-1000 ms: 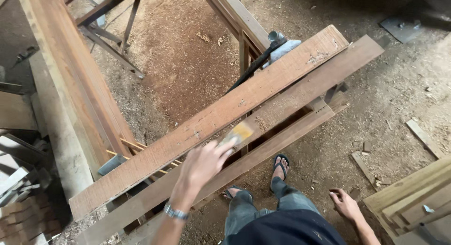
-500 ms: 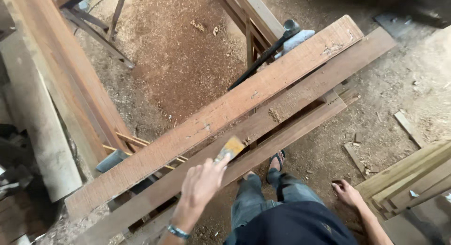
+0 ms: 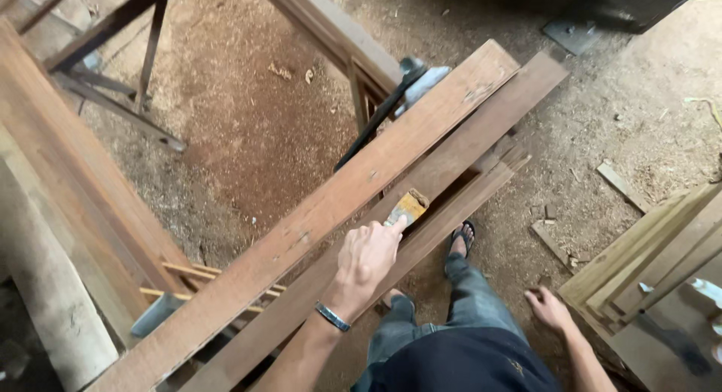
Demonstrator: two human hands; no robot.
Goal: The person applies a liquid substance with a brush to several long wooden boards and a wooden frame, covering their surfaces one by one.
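My left hand (image 3: 368,260) grips a small paintbrush (image 3: 408,208) with a pale bristle head, and the bristles rest on a long brown wooden plank (image 3: 481,140). A lighter, wider plank (image 3: 316,211) lies alongside it to the left, and a narrower strip (image 3: 470,196) runs along its right side. All three run diagonally from lower left to upper right. A dark band circles my left wrist. My right hand (image 3: 547,308) hangs low at my side with fingers loosely apart, holding nothing, close to a stack of boards (image 3: 639,268).
Sawdust covers the dirt floor (image 3: 248,136). Long timbers (image 3: 68,189) lie at the left, with a metal frame (image 3: 120,98) at the upper left. A dark bar (image 3: 376,125) and a wooden stand (image 3: 338,38) sit beyond the planks. Wood offcuts (image 3: 620,185) lie scattered at right.
The view has shifted and my left hand with the brush has moved up along the plank toward the upper right. My right hand stays low at my side.
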